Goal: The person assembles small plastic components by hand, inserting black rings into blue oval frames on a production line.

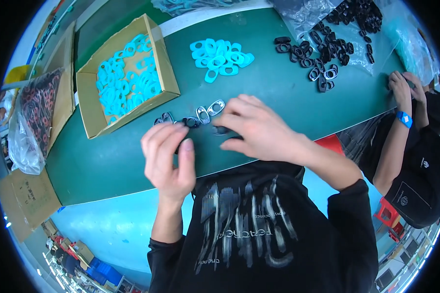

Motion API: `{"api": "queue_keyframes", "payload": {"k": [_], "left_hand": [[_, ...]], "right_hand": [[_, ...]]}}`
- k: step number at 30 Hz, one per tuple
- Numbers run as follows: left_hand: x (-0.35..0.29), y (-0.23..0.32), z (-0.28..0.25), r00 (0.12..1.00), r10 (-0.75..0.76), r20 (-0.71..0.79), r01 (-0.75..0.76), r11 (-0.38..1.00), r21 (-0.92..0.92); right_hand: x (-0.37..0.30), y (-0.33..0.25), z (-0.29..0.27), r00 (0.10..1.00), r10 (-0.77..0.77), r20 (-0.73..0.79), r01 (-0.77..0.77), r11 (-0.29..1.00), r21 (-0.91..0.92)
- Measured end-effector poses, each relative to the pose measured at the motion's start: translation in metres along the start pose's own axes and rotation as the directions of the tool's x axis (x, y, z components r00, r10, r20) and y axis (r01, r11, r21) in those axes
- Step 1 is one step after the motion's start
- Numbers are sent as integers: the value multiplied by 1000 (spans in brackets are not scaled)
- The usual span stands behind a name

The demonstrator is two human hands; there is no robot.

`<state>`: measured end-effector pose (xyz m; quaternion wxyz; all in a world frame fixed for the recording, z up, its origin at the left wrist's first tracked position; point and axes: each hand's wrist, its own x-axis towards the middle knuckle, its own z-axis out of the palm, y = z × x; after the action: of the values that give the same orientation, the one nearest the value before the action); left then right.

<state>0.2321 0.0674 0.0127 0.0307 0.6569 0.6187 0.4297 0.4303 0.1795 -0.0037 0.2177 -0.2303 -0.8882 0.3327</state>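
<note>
Near the table's front edge, several small black oval rings lie in a loose row, two of them (pixel 202 115) (pixel 216 107) with shiny faces. My left hand (pixel 168 158) is at the row's left part, its fingers bent toward the thumb. Something dark shows between them, too hidden to make out. To the right, my right hand (pixel 259 128) curls its fingers and thumb around a black oval ring (pixel 221 130), which is partly covered by the fingertips. Behind my left hand lie more black rings (pixel 166 117), partly hidden.
An open cardboard box (pixel 168 73) of turquoise oval rings stands at left; a turquoise pile (pixel 220 56) lies beyond my hands. Black rings (pixel 320 53) and plastic bags (pixel 303 17) spread at far right. A co-worker's hands (pixel 403 85) are at the table's right end. A bag of reddish rings (pixel 36 105) sits far left.
</note>
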Motion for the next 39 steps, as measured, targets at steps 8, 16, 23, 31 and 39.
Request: {"api": "queue_keyframes", "payload": {"k": [8, 16, 23, 31, 39], "left_hand": [[61, -6, 58, 975, 32, 222, -77, 978, 196], [99, -6, 69, 883, -171, 437, 22, 946, 325], [100, -10, 60, 858, -152, 492, -1, 955, 296], [56, 28, 81, 783, 319, 534, -250, 948, -199], [59, 21, 81, 864, 154, 479, -175, 985, -1]], "right_hand": [[10, 57, -55, 909, 32, -416, -192, 917, -348], [41, 107, -97, 959, 113, -259, -206, 908, -364], [1, 56, -83, 947, 209, -244, -215, 977, 1], [-42, 49, -60, 980, 100, -170, -137, 966, -220], [-54, 31, -57, 949, 254, -185, -298, 915, -273]]}}
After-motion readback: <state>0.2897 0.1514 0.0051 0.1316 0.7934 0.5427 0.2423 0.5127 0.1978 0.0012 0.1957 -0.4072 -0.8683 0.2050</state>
